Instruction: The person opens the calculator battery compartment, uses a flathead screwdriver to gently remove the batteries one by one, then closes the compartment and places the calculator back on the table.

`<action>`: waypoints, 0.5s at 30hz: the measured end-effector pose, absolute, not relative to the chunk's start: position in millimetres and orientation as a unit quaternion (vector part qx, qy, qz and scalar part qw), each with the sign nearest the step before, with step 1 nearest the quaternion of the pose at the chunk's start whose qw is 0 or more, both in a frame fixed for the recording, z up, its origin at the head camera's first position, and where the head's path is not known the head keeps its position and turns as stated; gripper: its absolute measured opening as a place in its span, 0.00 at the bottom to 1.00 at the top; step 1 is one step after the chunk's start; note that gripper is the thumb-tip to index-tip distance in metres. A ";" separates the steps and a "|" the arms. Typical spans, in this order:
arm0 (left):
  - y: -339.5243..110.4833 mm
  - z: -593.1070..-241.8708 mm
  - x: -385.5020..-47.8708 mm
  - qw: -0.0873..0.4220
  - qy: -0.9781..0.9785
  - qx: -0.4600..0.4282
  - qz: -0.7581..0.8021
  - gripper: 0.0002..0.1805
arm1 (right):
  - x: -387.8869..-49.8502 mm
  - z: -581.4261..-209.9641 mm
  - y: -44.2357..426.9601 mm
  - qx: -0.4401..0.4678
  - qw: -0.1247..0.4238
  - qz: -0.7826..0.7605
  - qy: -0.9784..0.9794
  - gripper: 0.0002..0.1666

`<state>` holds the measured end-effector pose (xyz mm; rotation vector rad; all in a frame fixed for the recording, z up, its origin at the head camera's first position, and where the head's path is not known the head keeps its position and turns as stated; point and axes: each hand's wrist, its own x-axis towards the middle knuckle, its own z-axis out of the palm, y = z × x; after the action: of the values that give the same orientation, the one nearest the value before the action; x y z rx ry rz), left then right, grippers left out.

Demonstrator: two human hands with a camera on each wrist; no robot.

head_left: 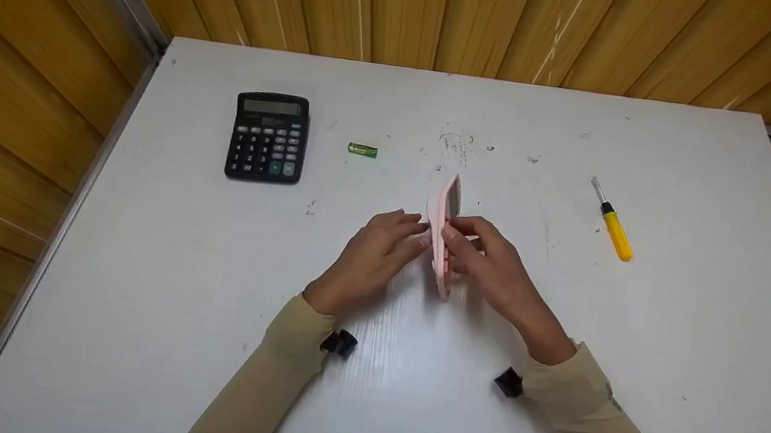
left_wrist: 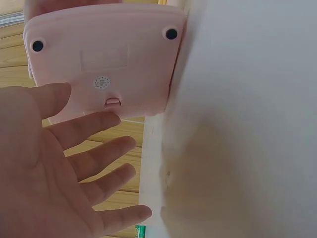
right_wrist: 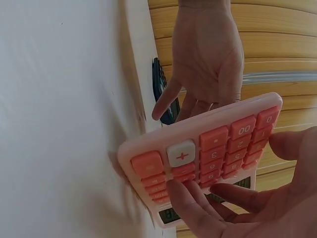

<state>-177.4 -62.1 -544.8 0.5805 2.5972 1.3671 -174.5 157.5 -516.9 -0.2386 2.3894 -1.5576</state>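
A pink calculator (head_left: 440, 235) stands on its edge on the white table, its back towards the left hand (head_left: 375, 252). My right hand (head_left: 501, 273) holds it from the key side; in the right wrist view the right hand (right_wrist: 257, 203) has its thumb at the calculator's edge and fingers on the pink keys (right_wrist: 213, 156). In the left wrist view the left hand (left_wrist: 64, 163) spreads its fingers beside the calculator's back (left_wrist: 133, 74), thumb and index fingertips at or close to it. That back shows a closed cover with a small latch (left_wrist: 113, 102), a round sticker and black feet.
On the white table (head_left: 164, 254), a black calculator (head_left: 268, 138) lies at the back left, with a green battery (head_left: 363, 150) to its right. A yellow-handled screwdriver (head_left: 616, 232) lies at the right. Wooden panels (head_left: 412, 11) stand behind the table.
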 end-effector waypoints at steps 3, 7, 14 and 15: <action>-61.3 -543.7 -177.2 0.078 0.870 0.183 0.452 0.32 | -174.9 -517.3 158.3 -0.073 0.146 -0.555 0.816 0.31; -60.3 -543.5 -177.5 0.088 0.875 0.171 0.445 0.33 | -173.9 -516.6 158.6 -0.068 0.144 -0.547 0.822 0.32; -60.0 -546.1 -176.1 0.099 0.872 0.168 0.449 0.34 | -173.3 -513.9 157.8 -0.067 0.134 -0.538 0.829 0.33; -60.2 -546.5 -175.7 0.100 0.871 0.166 0.451 0.34 | -173.4 -513.2 157.5 -0.066 0.135 -0.540 0.828 0.34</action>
<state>-175.7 -60.2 -546.5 0.4921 2.5758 1.3332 -173.4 157.5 -513.2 -0.1914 2.4000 -1.5632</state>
